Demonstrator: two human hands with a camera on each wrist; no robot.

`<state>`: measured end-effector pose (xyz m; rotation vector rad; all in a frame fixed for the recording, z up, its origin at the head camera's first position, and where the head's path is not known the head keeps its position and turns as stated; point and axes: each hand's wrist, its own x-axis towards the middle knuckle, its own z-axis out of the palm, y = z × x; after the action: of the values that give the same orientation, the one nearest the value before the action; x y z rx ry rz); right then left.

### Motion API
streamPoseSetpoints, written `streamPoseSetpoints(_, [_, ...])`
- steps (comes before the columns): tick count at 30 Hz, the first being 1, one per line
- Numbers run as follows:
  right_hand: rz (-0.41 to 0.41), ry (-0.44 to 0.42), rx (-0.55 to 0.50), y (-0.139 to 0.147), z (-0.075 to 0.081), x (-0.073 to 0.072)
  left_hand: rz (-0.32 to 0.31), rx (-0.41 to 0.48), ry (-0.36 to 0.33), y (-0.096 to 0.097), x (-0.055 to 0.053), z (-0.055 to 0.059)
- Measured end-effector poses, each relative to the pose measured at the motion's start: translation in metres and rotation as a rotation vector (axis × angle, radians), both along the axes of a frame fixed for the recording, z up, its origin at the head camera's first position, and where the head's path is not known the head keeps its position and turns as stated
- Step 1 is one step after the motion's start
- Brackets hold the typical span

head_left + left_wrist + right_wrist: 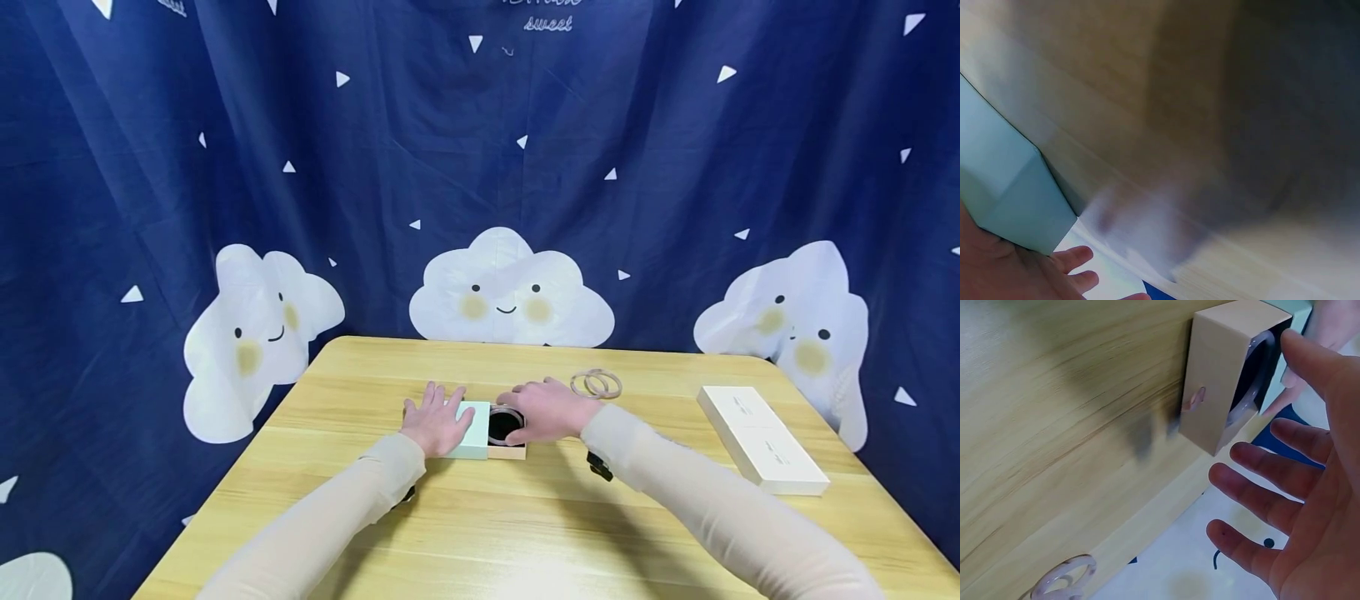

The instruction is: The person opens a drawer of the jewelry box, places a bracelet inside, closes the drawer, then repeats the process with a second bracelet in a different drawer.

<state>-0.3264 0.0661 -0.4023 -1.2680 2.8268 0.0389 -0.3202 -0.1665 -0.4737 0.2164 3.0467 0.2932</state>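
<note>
A small drawer box lies on the table with its mint-green sleeve point(478, 433) to the left and its pink drawer point(1216, 381) partly out to the right. Inside the drawer a pale bangle point(1235, 415) sits on black lining. My left hand point(437, 423) rests on the sleeve with fingers extended; the left wrist view shows the palm side against the sleeve's side point(1025, 194). Over the drawer is my right hand point(551, 410), fingers apart and loosely bent, thumb near the drawer opening. Nothing shows between its fingers.
Two overlapping pale bangles point(597, 383) lie behind my right hand, toward the table's back edge. A long white box point(763, 442) with small print lies at the right side. A dark blue curtain point(450, 167) with clouds hangs behind the wooden table point(480, 517).
</note>
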Motion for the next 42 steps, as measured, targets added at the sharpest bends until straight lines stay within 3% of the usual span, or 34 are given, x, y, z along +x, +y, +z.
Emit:
streamPoseSetpoints(24, [-0.028,-0.015,0.014,0.016,-0.003,0.004,-0.008,-0.009,-0.005,0.001,0.004,0.006])
streamPoseSetpoints(42, [-0.037,-0.036,-0.018,0.019,-0.014,-0.001,-0.008,-0.006,0.001,0.000,0.001,0.001])
